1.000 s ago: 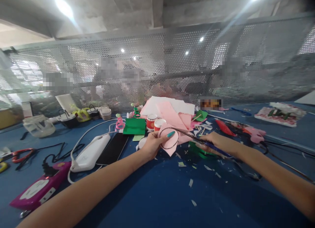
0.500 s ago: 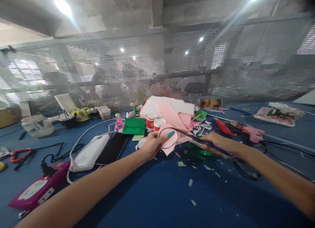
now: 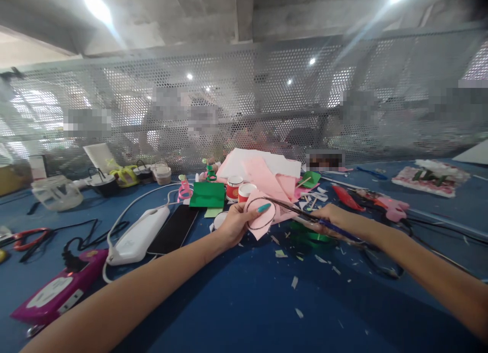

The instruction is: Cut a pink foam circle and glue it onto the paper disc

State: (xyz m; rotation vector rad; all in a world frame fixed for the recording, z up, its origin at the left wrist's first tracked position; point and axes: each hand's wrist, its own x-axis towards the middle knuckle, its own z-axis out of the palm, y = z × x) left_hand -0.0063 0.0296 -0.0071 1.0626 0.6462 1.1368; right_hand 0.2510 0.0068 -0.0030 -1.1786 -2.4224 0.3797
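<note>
My left hand (image 3: pixel 235 223) pinches a pink paper piece (image 3: pixel 260 217) that has a dark circle drawn on it, thumb with a teal nail on top. My right hand (image 3: pixel 331 220) grips scissors (image 3: pixel 295 211) by blue handles; the blades point left and meet the paper's upper right edge. Both hands hover just above the blue table (image 3: pixel 244 302).
A pile of pink and white paper (image 3: pixel 263 171), a green sheet (image 3: pixel 208 195) and two red-white cups (image 3: pixel 240 187) lie behind. A white power bank (image 3: pixel 139 234), black phone (image 3: pixel 174 230), magenta device (image 3: pixel 57 293), cables and paper scraps surround. A perforated metal screen (image 3: pixel 244 104) backs the table.
Both hands with paper and scissors stay nearly still; the scissors have edged slightly further along the paper's edge.
</note>
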